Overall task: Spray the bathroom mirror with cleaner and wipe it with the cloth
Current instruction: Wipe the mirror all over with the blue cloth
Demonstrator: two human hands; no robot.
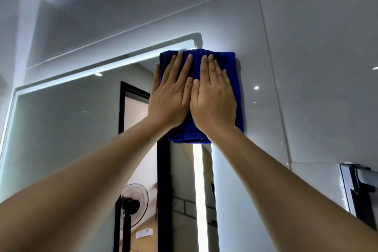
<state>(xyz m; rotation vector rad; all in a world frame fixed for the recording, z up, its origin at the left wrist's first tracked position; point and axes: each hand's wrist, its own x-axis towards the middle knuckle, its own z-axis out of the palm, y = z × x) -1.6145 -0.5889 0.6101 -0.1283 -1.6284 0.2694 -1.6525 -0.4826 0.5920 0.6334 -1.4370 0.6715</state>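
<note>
A folded blue cloth [227,61] lies flat against the upper right corner of the lit bathroom mirror [67,125], overlapping the wall tile beside it. My left hand [171,94] presses on the cloth's left half with straight fingers. Beside it, thumbs touching, my right hand [213,96] presses flat on the right half. Both arms reach up from the bottom of the view. No spray bottle is in sight.
Glossy grey wall tiles [306,67] surround the mirror. A black-and-white fixture [360,188] is mounted on the wall at the lower right. The mirror reflects a dark door frame [122,108] and a standing fan [133,202].
</note>
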